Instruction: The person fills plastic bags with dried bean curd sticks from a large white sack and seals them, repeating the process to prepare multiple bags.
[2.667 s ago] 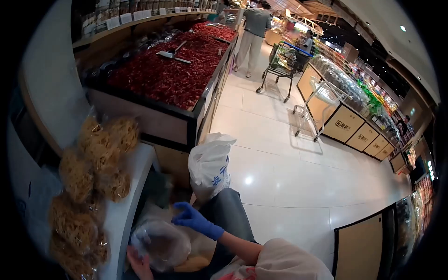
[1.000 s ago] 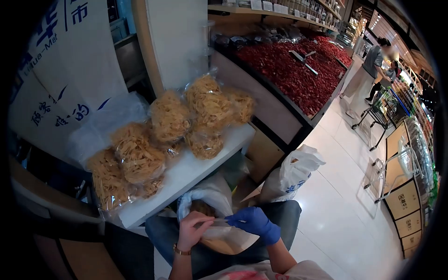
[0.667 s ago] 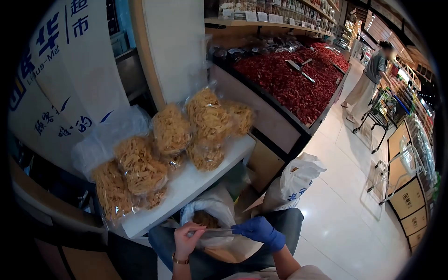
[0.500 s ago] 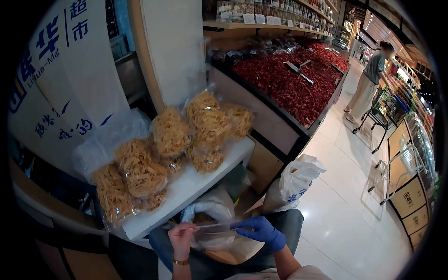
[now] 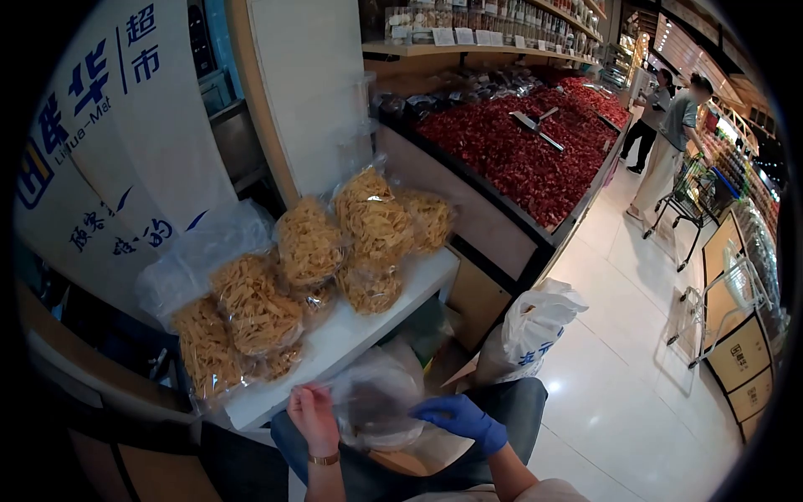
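R grip (image 5: 465, 421) in thin, wrist-length blue glove (image 5: 483, 429). L grip (image 5: 314, 420) ungloved, w/ narrow gold-brown wristband (image 5: 324, 459). Forearms (image 5: 512, 473) bare. Trousers (image 5: 525, 408) dk blue-grey, plain; pale top (image 5: 549, 492) just visible, btm edge of view.

A silver metal scoop (image 5: 529, 123) lies on dried red pieces (image 5: 502, 159) in a black-rimmed display bin (image 5: 493, 224), between its near and far edges. White price cards (image 5: 464, 36) line the wooden shelf (image 5: 427, 51)'s front edge. Down the aisle, someone in a grey top (image 5: 676, 125) stands beside a black wire shopping cart (image 5: 693, 186).
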`<state>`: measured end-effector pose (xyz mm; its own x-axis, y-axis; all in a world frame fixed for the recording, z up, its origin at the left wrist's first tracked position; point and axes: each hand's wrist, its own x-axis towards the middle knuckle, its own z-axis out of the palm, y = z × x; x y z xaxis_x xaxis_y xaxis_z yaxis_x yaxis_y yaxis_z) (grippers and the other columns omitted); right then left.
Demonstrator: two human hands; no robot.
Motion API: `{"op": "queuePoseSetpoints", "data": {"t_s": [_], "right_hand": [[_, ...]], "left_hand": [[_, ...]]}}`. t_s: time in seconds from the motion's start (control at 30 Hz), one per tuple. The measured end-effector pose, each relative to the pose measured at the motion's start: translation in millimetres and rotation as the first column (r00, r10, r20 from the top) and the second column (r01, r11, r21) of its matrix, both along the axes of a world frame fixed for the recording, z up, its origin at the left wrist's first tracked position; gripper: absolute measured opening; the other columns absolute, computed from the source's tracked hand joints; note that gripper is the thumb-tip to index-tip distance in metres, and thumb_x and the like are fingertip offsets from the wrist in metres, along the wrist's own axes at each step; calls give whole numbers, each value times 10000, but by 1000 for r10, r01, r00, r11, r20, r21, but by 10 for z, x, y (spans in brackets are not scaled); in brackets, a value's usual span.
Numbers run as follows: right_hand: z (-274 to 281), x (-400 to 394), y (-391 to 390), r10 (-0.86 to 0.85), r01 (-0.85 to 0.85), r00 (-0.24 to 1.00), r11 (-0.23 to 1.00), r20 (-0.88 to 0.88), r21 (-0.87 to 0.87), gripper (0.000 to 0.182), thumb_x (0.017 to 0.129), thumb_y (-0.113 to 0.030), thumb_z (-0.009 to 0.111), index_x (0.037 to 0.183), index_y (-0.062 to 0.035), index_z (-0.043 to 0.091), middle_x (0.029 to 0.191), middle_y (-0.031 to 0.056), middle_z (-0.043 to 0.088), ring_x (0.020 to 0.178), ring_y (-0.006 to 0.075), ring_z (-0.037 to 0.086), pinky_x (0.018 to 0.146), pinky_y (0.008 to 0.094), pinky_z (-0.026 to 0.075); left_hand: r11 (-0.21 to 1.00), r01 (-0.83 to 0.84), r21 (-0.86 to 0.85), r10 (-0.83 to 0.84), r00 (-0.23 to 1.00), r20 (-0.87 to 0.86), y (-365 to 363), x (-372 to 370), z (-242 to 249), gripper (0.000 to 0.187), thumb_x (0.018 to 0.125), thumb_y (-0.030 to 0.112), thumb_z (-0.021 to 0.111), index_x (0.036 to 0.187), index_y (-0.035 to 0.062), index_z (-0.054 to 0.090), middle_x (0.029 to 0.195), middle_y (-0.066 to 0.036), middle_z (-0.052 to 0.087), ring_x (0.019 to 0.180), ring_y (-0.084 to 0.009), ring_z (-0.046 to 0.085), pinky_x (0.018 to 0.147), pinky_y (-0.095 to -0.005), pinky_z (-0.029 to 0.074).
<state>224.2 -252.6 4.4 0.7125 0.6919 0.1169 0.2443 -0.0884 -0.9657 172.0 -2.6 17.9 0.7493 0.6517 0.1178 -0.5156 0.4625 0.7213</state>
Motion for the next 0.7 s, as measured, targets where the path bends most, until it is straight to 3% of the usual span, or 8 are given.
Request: {"op": "queuePoseSetpoints", "data": {"t_s": [0.2,0.27,0.3,0.4,0.43,0.6,0.67,0.7], "right_hand": [[-2,3,-57,-274,320,915,940,-297,120,247,912,-128,532,1111,-9,614,918,54,670,820,123,625,721,250,499],[89,89,-93,-311,341,907,938,-283,61,286,913,-120,514,1167,-6,583,964,39,650,847,99,589,755,244,485],[206,135,-114,-309,367,897,919,-316,144,311,914,-126,503,1196,-9,562,984,37,636,874,88,568,775,240,474],[587,327,-297,-300,353,920,914,-251,201,360,911,-149,485,1242,-13,525,1048,40,598,926,72,524,826,230,440],[645,429,-411,-302,343,926,923,-227,174,359,911,-158,489,1237,-13,528,985,26,597,861,66,534,768,218,453],[739,905,-682,-432,486,852,862,-295,142,341,920,-209,485,1196,-22,554,678,-24,493,542,41,488,450,183,407],[831,1066,-704,-393,508,830,826,-396,244,336,920,-186,474,1197,-6,539,703,3,534,554,57,494,475,180,391],[804,1198,-759,-330,498,830,802,-451,331,340,919,-180,478,1206,-5,527,730,6,549,577,57,498,492,179,395]], "left_hand": [[997,47,68,-44,998,-45,46,120,141,124,915,140,541,961,29,570,958,-46,590,867,-126,560,808,-275,459],[978,94,184,-75,991,-108,92,232,143,191,915,145,538,1054,17,571,1010,-60,598,921,-135,558,832,-279,451],[975,86,207,-58,989,-135,112,295,109,249,924,146,518,1137,22,552,1063,-81,597,951,-140,555,842,-285,447],[960,182,215,-144,973,-181,98,468,193,266,933,148,499,1166,27,541,1100,-91,588,940,-133,551,829,-272,440],[938,238,252,-183,957,-225,112,555,193,267,938,142,485,1176,31,527,1102,-86,586,927,-127,550,820,-266,437],[802,406,438,-232,888,-398,188,879,-578,284,924,104,494,1203,54,483,1121,-63,563,919,-119,540,789,-260,436],[651,558,515,-225,790,-571,255,895,-1066,327,888,83,539,1206,68,463,1131,-73,534,942,-157,538,807,-280,442],[565,532,631,-157,820,-550,241,916,-1163,358,860,78,569,1202,67,465,1134,-90,519,953,-186,536,824,-296,442]]}}
